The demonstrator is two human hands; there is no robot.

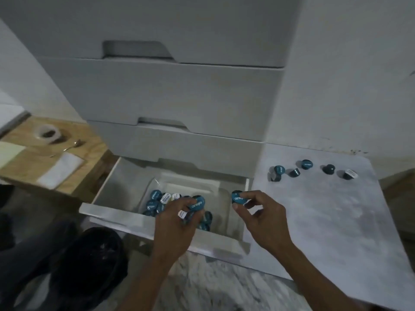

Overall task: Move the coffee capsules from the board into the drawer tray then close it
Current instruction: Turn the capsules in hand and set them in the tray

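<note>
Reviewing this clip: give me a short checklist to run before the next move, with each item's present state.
1. Drawer open enough to take capsules: ok.
2. Tray in the drawer, with room left: ok.
3. Left hand holds capsules over the tray: ok, it grips a teal capsule; how many more, cannot tell.
4. Right hand has a firm pinch on its capsule: ok.
5. Board emptied: not ok, several capsules remain at its far end.
6. Ready to close the drawer: not ok.
</note>
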